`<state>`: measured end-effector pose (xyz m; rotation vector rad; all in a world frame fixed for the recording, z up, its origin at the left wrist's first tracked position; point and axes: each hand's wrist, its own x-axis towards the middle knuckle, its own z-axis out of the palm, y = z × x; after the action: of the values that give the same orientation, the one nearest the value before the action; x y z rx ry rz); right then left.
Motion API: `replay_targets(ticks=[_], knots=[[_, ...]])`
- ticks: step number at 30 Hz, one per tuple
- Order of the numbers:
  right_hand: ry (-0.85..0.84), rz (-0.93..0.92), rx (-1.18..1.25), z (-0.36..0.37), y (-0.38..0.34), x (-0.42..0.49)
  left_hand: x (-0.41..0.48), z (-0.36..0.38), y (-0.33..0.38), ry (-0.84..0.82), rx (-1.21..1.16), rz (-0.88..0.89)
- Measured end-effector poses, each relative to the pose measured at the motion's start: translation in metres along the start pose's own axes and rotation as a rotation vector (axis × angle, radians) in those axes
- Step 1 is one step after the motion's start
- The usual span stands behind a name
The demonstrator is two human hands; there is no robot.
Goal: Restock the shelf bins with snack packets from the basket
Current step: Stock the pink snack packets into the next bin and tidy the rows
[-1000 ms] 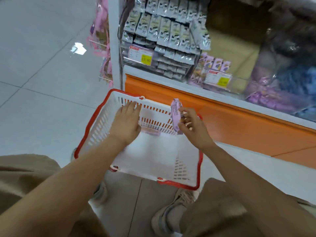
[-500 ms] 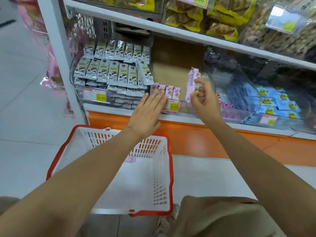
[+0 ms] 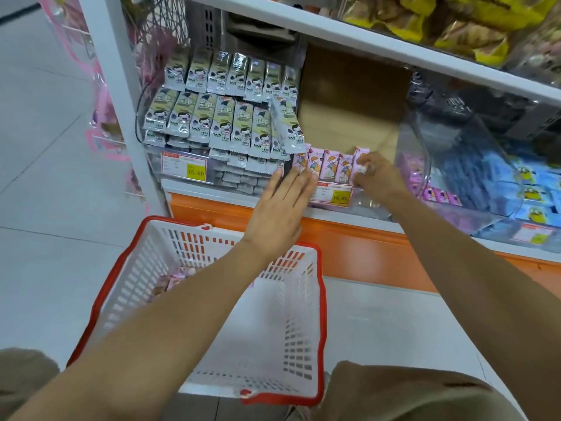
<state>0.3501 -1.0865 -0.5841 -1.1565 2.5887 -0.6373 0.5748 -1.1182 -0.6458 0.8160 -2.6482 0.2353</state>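
Your right hand pinches pink packet, long axis upright, at right end of pink row. Left hand flat, fingers straight, at row's left end; green packets overhang there.

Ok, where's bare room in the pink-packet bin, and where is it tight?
Bare: the brown cardboard behind the pink packets row, up to the clear bin wall on the right. Tight: the row's left end, where green packets overhang and the left hand touches; the right hand pinches the end packet.
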Motion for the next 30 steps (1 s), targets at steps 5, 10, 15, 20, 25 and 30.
replay_targets(ticks=[5,10,15,20,25,30], knots=[[-0.097,-0.032,-0.083,-0.005,0.0,0.001,0.0,-0.003,0.001,-0.041,0.028,-0.009],[-0.077,-0.063,-0.09,-0.009,0.0,-0.008,0.0,-0.013,0.001,-0.082,0.034,0.012],[0.091,-0.201,0.096,-0.012,-0.01,-0.043,-0.012,-0.021,-0.007,-0.111,0.028,0.075],[0.153,-0.495,0.239,0.009,-0.035,-0.097,-0.058,-0.023,-0.028,-0.049,-0.067,0.043],[-0.08,-0.585,0.231,0.08,-0.049,-0.142,-0.125,-0.013,-0.075,-0.093,-0.129,-0.189],[-0.336,-0.575,0.157,0.169,-0.055,-0.166,-0.201,0.009,-0.12,-0.34,-0.044,-0.414]])
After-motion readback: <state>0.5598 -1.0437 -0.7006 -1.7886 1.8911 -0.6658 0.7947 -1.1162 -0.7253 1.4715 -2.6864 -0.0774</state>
